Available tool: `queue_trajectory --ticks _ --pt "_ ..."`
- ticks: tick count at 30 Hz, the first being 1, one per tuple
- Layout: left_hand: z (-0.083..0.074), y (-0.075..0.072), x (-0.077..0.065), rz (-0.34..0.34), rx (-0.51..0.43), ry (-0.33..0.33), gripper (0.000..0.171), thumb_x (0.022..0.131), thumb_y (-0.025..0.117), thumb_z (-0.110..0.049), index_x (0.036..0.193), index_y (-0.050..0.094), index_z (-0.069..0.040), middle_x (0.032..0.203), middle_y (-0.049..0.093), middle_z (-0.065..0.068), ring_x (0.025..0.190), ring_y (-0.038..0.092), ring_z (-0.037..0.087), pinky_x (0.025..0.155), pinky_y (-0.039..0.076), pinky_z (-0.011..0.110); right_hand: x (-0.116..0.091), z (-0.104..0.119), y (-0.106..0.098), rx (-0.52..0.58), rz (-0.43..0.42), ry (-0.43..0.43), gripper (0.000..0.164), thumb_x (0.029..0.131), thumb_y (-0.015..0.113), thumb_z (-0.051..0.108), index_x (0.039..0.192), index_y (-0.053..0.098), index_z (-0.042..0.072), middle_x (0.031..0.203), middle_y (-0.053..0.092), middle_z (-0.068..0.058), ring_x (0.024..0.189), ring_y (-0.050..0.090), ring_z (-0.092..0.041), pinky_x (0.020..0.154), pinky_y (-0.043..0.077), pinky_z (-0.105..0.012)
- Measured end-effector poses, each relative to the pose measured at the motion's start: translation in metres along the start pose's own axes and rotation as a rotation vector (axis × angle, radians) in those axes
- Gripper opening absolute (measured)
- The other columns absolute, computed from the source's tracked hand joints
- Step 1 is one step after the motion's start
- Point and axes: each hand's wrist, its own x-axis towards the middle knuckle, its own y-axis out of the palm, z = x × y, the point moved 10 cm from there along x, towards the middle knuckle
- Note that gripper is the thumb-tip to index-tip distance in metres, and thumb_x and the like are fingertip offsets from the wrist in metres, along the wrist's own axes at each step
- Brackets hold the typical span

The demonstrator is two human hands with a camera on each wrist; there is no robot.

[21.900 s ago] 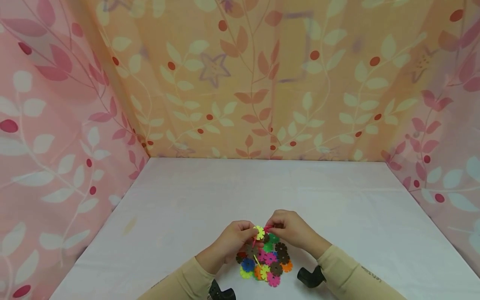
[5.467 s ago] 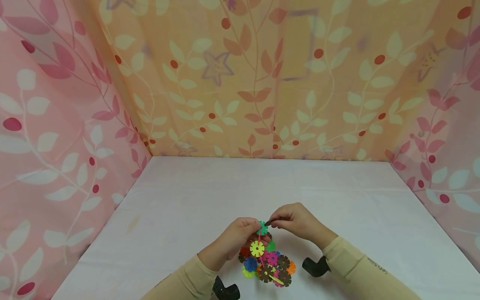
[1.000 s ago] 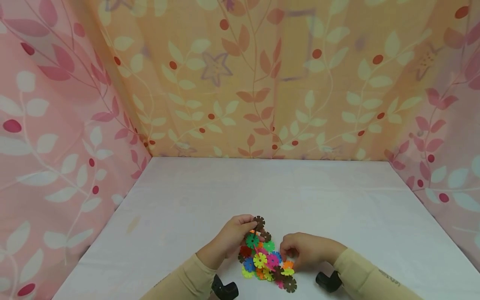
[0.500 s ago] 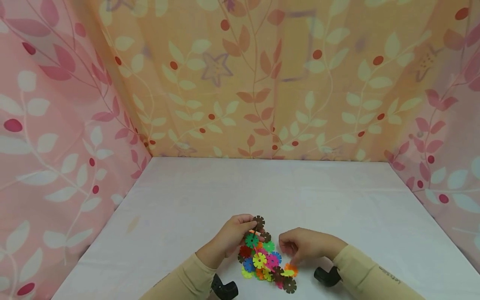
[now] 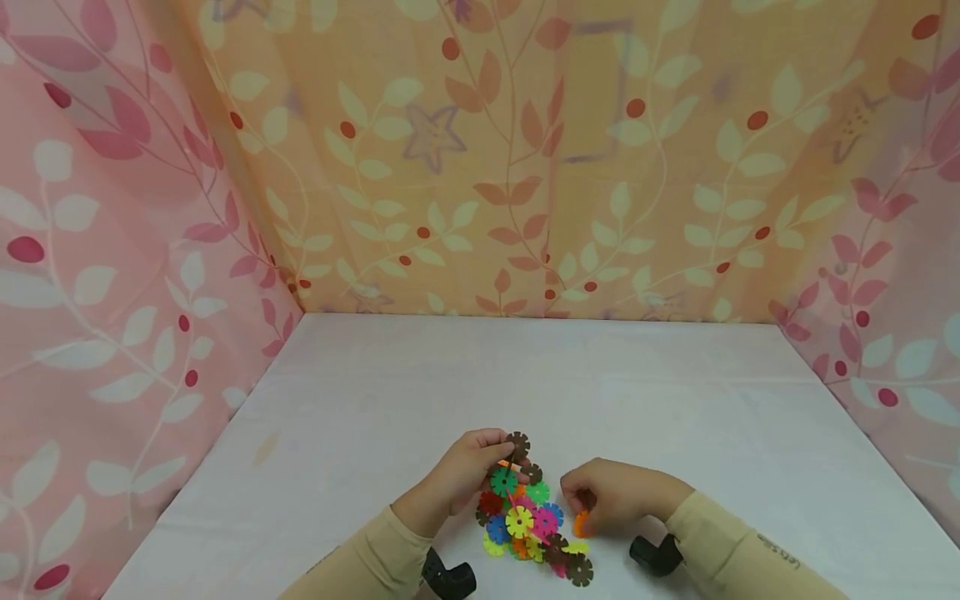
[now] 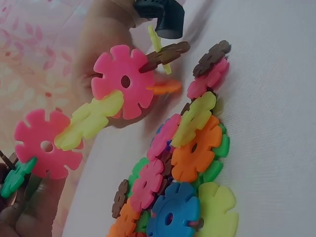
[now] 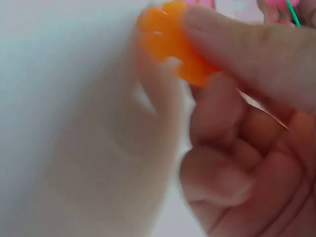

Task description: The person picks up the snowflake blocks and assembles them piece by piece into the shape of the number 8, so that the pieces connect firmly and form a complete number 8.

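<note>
My left hand (image 5: pixel 461 473) pinches the upper end of a chain of slotted flower-shaped plastic discs, close to a brown disc (image 5: pixel 517 445) and a green disc (image 5: pixel 504 481). The chain hangs over the pile; the left wrist view shows pink discs (image 6: pixel 126 81) and a yellow disc (image 6: pixel 91 121) slotted edge to edge, with a brown disc (image 6: pixel 165 55) towards the far end. Just right of the pile, my right hand (image 5: pixel 622 498) pinches a loose orange disc (image 7: pixel 165 37) between thumb and finger, other fingers curled. Part of the chain is hidden by the left fingers.
Beneath the chain, a pile of loose flower discs (image 6: pixel 168 217) in several colours lies on the white tabletop (image 5: pixel 420 383). Black wrist-camera mounts (image 5: pixel 656 556) sit below both wrists. Patterned cloth (image 5: pixel 480 167) walls the table at the back and sides.
Earlier, both hands met at the chain's upper end, which now carries a brown disc. The right hand then dropped to the pile's right side and has picked up an orange disc.
</note>
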Motion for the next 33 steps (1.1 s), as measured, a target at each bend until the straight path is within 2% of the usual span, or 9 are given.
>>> queue_trajectory --ticks 5,8,13,17,21,26,33 --pt "0.001 0.001 0.000 -0.010 -0.009 -0.015 0.022 0.095 0.049 -0.019 0.095 0.059 0.001 0.100 0.064 0.023 0.085 0.066 0.031 0.069 0.054 0.033 0.003 0.005 -0.036 0.006 -0.220 -0.016 0.016 0.079 0.069 0.008 0.075 0.059 0.019 0.069 0.054 0.011 0.061 0.048 -0.002 0.055 0.045 -0.021" --pt "0.001 0.003 0.001 -0.013 -0.011 -0.019 0.023 0.095 0.049 -0.019 0.095 0.059 0.001 0.099 0.065 0.024 0.083 0.067 0.031 0.070 0.054 0.035 0.003 0.013 -0.055 0.027 -0.352 -0.033 0.007 0.084 0.066 0.013 0.078 0.063 0.017 0.073 0.060 0.006 0.061 0.054 -0.004 0.056 0.049 -0.023" --pt "-0.001 0.007 0.001 -0.003 -0.020 -0.009 0.024 0.095 0.049 -0.018 0.094 0.060 0.003 0.097 0.065 0.024 0.079 0.067 0.029 0.070 0.054 0.036 0.004 0.025 -0.073 0.033 -0.501 -0.050 0.006 0.085 0.065 0.018 0.082 0.066 0.014 0.077 0.063 0.003 0.063 0.057 -0.005 0.058 0.050 -0.024" --pt "-0.002 0.009 0.001 0.000 -0.017 0.006 0.025 0.094 0.050 -0.020 0.093 0.060 0.003 0.095 0.066 0.024 0.074 0.068 0.025 0.069 0.054 0.036 0.006 0.027 -0.075 0.016 -0.532 -0.046 0.005 0.084 0.066 0.018 0.082 0.067 0.013 0.076 0.061 0.008 0.064 0.057 -0.005 0.059 0.051 -0.023" --pt "-0.003 0.009 0.001 0.002 -0.025 0.018 0.028 0.094 0.051 -0.022 0.095 0.060 0.004 0.095 0.065 0.024 0.072 0.068 0.023 0.070 0.054 0.035 0.007 0.028 -0.074 0.036 -0.532 -0.060 0.004 0.083 0.067 0.016 0.082 0.068 0.012 0.076 0.061 0.008 0.064 0.057 -0.005 0.059 0.051 -0.023" --pt "-0.002 0.008 0.001 -0.002 -0.031 0.017 0.030 0.094 0.051 -0.022 0.099 0.060 0.006 0.096 0.065 0.024 0.072 0.068 0.023 0.071 0.054 0.036 0.006 0.033 -0.074 0.023 -0.538 -0.107 0.004 0.084 0.067 0.016 0.081 0.069 0.013 0.077 0.062 0.009 0.065 0.057 -0.004 0.059 0.050 -0.023" --pt "-0.001 0.009 0.001 -0.004 -0.035 0.002 0.032 0.095 0.050 -0.022 0.101 0.059 0.008 0.097 0.065 0.023 0.074 0.068 0.025 0.074 0.052 0.038 0.003 0.047 -0.075 -0.078 -0.592 -0.207 0.009 0.080 0.070 0.010 0.079 0.069 0.018 0.074 0.062 0.011 0.063 0.054 -0.001 0.057 0.049 -0.020"
